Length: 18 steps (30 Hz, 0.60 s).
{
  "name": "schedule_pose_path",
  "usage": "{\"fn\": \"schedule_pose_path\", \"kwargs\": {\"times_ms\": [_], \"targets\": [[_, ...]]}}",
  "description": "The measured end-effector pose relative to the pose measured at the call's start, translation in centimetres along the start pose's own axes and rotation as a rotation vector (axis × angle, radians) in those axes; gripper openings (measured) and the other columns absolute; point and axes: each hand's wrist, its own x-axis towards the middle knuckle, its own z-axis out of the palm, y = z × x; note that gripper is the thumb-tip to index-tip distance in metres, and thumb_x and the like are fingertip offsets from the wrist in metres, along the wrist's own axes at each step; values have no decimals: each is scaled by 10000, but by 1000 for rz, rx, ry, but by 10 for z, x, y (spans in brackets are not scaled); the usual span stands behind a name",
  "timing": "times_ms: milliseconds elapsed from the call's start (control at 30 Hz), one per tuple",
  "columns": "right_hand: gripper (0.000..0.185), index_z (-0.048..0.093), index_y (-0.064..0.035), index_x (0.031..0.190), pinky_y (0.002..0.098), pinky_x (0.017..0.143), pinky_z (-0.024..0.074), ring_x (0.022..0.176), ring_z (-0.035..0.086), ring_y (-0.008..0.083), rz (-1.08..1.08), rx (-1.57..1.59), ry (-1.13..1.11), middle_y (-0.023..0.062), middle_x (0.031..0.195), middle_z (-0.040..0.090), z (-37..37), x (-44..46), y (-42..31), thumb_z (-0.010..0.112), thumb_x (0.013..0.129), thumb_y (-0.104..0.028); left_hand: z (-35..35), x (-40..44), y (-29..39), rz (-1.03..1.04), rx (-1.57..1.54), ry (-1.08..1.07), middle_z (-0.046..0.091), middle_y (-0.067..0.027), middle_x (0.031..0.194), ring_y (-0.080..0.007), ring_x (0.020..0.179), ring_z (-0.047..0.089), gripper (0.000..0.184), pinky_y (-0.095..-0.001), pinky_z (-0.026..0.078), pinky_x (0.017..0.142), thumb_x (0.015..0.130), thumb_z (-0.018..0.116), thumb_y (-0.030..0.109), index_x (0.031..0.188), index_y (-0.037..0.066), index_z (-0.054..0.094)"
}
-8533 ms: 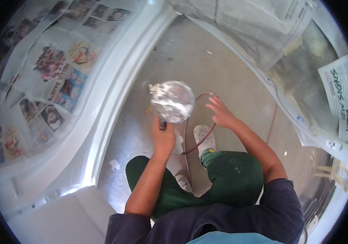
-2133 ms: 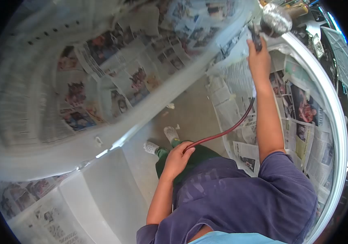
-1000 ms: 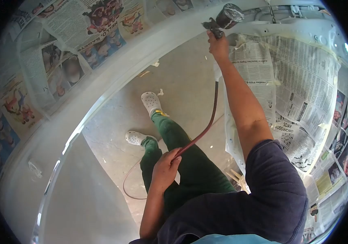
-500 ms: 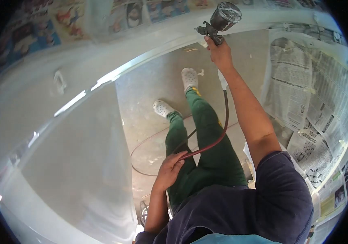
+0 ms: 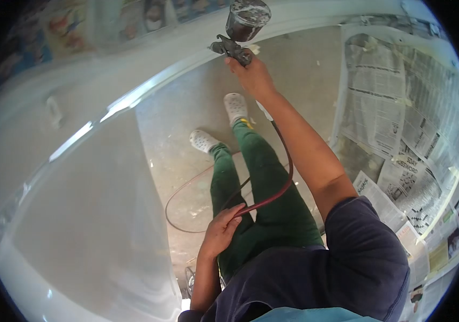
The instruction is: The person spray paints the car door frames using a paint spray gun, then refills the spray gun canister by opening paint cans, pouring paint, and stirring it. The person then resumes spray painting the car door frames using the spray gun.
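My right hand [image 5: 251,72] grips the handle of a dark spray gun [image 5: 231,49] at the top centre. A round, paint-spattered cup [image 5: 248,20] sits on the gun. The gun's nozzle points left, close to a pale car body panel [image 5: 95,102]. From the handle a dark red hose [image 5: 288,166] curves down past my forearm. My left hand [image 5: 221,231] is closed around this hose in front of my thigh.
Newspaper sheets [image 5: 374,91] are taped over the panel on the right. More printed paper [image 5: 63,27] covers the top left. A smooth grey panel [image 5: 90,214] fills the lower left. The hose loops on the concrete floor [image 5: 178,115] around my feet.
Over the last half second my right hand and the spray gun have moved left along the pale panel. Seconds earlier, the cup was wrapped in shiny light reflections and the gun was in my other hand.
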Motion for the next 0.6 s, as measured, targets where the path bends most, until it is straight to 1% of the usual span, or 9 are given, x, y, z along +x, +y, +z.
{"fn": "schedule_pose_path", "kwargs": {"times_ms": [33, 100, 133, 200, 333, 467, 533, 567, 600], "targets": [[535, 599, -38, 1093, 452, 697, 511, 785, 650, 415, 14, -16, 19, 182, 838, 681, -11, 8, 17, 660, 870, -521, 3, 7, 4, -24, 2, 34, 661, -136, 1043, -271, 958, 638, 318, -343, 486, 841, 957, 585, 115, 1273, 89, 613], [526, 597, -58, 1120, 448, 693, 507, 801, 654, 428, -90, -48, 167, 183, 845, 686, -35, 29, 45, 661, 874, -518, 7, 27, 20, -20, 16, 18, 663, -143, 1087, -269, 991, 647, 318, -342, 493, 852, 958, 588, 127, 1274, 94, 612], [526, 597, -58, 1120, 448, 693, 507, 801, 654, 428, -85, -54, 170, 183, 845, 686, -52, 38, 52, 661, 874, -518, 8, 37, 29, -23, 40, 24, 665, -151, 1130, -267, 1024, 656, 319, -341, 500, 863, 959, 592, 139, 1275, 99, 612], [504, 598, -64, 1112, 449, 721, 502, 839, 659, 417, -20, -164, 311, 181, 848, 689, -92, 56, 66, 667, 878, -505, 15, 57, 46, -30, 28, 14, 666, -152, 1116, -274, 1006, 659, 321, -339, 502, 852, 960, 591, 149, 1278, 107, 611], [466, 590, -50, 1093, 451, 710, 502, 835, 669, 402, 17, -127, 470, 180, 841, 693, -166, 94, 105, 690, 880, -452, 34, 96, 65, -11, 53, -35, 666, -161, 1111, -309, 995, 658, 331, -354, 508, 845, 969, 578, 190, 1293, 127, 598], [418, 591, -51, 1110, 455, 706, 501, 812, 668, 399, -18, -235, 627, 185, 854, 693, -213, 111, 124, 681, 899, -400, 49, 132, 82, -46, 90, -80, 666, -172, 1121, -342, 1006, 651, 336, -373, 511, 847, 974, 566, 222, 1295, 124, 588], [345, 590, -53, 1132, 462, 730, 503, 864, 655, 408, -34, -256, 724, 207, 958, 681, -218, 109, 133, 651, 928, -325, 54, 151, 76, -103, 86, -92, 666, -182, 1128, -360, 1022, 645, 335, -392, 511, 857, 977, 556, 245, 1289, 126, 588], [345, 590, -53, 1132, 462, 730, 503, 864, 655, 408, -35, -256, 727, 207, 958, 681, -216, 111, 139, 651, 928, -325, 55, 162, 70, -100, 88, -93, 666, -182, 1128, -360, 1022, 645, 335, -392, 511, 857, 977, 556, 245, 1289, 126, 588], [361, 555, -64, 1198, 471, 743, 507, 901, 644, 415, -87, -385, 783, 212, 1038, 652, -209, 109, 147, 638, 935, -298, 56, 171, 63, -89, 117, -63, 665, -186, 1125, -366, 1020, 643, 333, -396, 511, 858, 978, 553, 249, 1287, 131, 589]]}}
